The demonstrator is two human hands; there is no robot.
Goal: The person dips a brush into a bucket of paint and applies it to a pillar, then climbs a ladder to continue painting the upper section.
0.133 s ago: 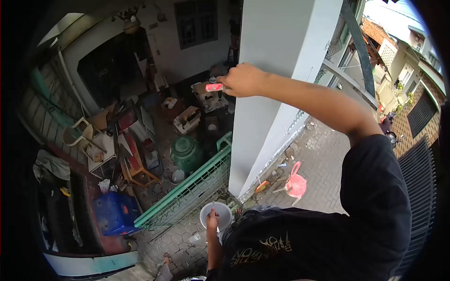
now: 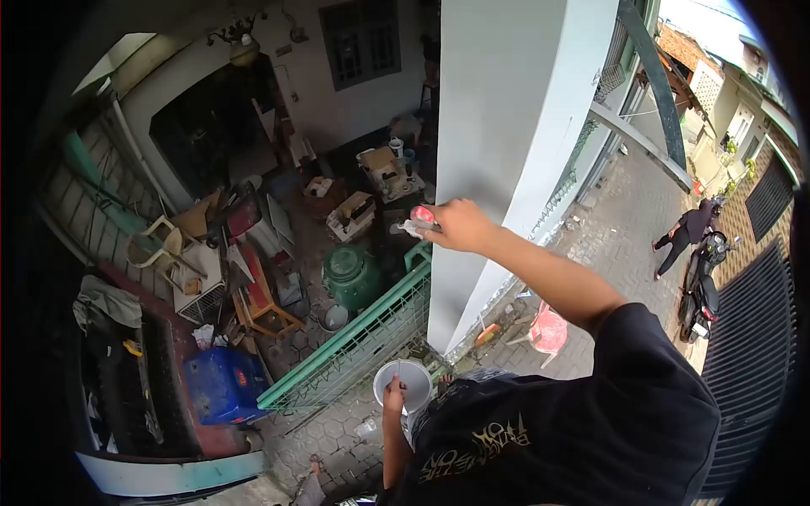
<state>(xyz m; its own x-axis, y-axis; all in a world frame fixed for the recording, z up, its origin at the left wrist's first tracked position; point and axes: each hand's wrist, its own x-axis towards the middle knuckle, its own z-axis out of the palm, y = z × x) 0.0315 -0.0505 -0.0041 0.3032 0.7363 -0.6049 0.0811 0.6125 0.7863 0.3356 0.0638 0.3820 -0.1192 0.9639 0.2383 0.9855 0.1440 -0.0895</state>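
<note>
Right hand (image 2: 462,226) is out beside the pale pillar (image 2: 489,110), fingers curled around a red-ended tool (image 2: 423,216) (too small to tell what kind). Left hand (image 2: 394,395) is at the white bucket (image 2: 416,381), fingers bent, can't tell what they're pinching. 1 green barrel (image 2: 348,274) sits behind the green railing (image 2: 350,333).

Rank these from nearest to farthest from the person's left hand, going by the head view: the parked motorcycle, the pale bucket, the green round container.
1. Pale bucket: right by the left hand.
2. Green round container: up and to the left, beyond the green railing.
3. Parked motorcycle: far over on the right.
</note>
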